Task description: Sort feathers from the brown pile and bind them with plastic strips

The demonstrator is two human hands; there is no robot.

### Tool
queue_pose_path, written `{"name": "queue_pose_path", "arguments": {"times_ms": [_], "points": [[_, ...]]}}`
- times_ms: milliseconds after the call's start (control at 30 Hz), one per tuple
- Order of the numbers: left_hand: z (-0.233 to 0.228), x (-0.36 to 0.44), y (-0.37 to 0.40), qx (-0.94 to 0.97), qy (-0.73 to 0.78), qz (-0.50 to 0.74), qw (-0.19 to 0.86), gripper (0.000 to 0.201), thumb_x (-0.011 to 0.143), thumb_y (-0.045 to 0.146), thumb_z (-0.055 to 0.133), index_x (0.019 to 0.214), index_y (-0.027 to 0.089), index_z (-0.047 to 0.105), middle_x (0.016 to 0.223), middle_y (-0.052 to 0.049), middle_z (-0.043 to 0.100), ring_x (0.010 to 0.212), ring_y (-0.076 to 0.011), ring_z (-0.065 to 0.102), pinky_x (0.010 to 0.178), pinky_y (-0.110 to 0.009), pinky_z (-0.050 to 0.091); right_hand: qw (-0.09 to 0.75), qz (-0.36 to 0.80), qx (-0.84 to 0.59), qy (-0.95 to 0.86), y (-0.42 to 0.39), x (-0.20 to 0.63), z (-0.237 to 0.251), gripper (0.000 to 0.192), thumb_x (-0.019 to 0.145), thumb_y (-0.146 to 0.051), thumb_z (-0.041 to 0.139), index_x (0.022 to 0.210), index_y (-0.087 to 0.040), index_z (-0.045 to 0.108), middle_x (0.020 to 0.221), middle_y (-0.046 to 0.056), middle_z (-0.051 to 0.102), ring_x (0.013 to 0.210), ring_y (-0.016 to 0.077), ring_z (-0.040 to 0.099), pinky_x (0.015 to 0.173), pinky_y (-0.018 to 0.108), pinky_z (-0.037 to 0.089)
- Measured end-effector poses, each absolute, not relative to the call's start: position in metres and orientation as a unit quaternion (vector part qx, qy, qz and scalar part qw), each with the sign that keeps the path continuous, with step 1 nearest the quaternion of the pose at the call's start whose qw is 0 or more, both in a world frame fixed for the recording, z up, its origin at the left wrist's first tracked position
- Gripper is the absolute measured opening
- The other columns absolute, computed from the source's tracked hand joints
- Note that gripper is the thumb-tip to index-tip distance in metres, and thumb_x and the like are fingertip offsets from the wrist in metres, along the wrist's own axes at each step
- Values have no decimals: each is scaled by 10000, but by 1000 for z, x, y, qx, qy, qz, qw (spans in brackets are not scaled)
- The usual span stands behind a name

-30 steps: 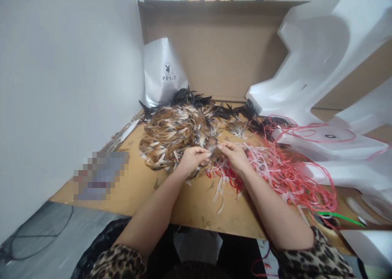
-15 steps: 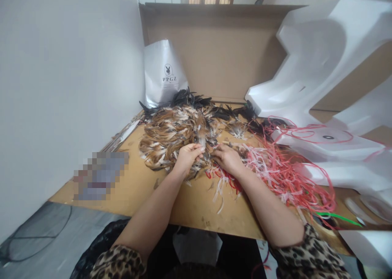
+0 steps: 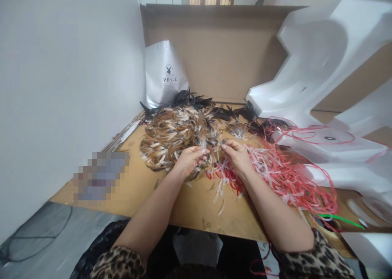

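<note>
A large pile of brown, white and black feathers (image 3: pixel 174 132) lies on a brown board table (image 3: pixel 190 205). My left hand (image 3: pixel 188 160) rests at the pile's near edge, fingers pinched on a small tuft of feathers. My right hand (image 3: pixel 235 154) sits just to the right, its fingertips pinched on feathers facing the left hand. Under and beside my right hand spreads a tangle of red and white plastic strips (image 3: pixel 275 169).
A silver bag (image 3: pixel 165 75) stands at the back against a cardboard sheet (image 3: pixel 220 54). White foam packing pieces (image 3: pixel 318 67) fill the right side. A white wall (image 3: pixel 61 87) bounds the left. A green strip (image 3: pixel 339 218) lies at the right front edge.
Both hands reached into the feather pile half a second ago and have drawn back a little, fingertips pinching feathers again between them.
</note>
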State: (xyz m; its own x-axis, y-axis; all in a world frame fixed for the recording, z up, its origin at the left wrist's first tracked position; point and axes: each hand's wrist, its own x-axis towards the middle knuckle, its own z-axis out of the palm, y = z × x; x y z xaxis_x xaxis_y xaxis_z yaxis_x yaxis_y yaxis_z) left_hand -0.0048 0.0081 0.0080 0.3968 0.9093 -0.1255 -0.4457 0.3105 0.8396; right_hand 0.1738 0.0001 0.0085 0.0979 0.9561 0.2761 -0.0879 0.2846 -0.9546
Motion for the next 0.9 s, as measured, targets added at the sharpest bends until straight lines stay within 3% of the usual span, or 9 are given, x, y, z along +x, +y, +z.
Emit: {"name": "queue_pose_path", "arguments": {"times_ms": [100, 233, 567, 900], "points": [[9, -5, 7, 359, 290, 426, 778, 204, 629, 198, 660, 775, 101, 554, 917, -105, 626, 601, -72, 574, 442, -130, 383, 599, 565, -359, -439, 0, 169, 9, 148, 626, -255, 656, 706, -200, 544, 591, -49, 512, 508, 70, 446, 460, 194, 330], [10, -4, 3, 362, 264, 382, 809, 186, 665, 178, 629, 816, 95, 559, 904, -113, 631, 615, -79, 586, 453, -129, 389, 586, 629, -321, -398, -3, 165, 10, 159, 609, -229, 673, 689, -196, 540, 582, -53, 511, 525, 67, 461, 466, 187, 334], [8, -2, 0, 353, 242, 332, 841, 167, 704, 173, 591, 847, 85, 595, 784, -78, 633, 528, -23, 527, 422, -87, 361, 562, 650, -300, -415, -5, 159, 4, 142, 628, -211, 662, 733, -206, 566, 667, -46, 566, 591, 80, 513, 613, 236, 419], [8, 0, -1, 365, 252, 328, 834, 126, 680, 144, 612, 777, 64, 604, 681, -51, 615, 529, -26, 536, 465, -91, 394, 545, 660, -292, -427, -5, 157, 0, 104, 658, -188, 640, 744, -203, 584, 653, -40, 573, 577, 78, 523, 580, 217, 412]]}}
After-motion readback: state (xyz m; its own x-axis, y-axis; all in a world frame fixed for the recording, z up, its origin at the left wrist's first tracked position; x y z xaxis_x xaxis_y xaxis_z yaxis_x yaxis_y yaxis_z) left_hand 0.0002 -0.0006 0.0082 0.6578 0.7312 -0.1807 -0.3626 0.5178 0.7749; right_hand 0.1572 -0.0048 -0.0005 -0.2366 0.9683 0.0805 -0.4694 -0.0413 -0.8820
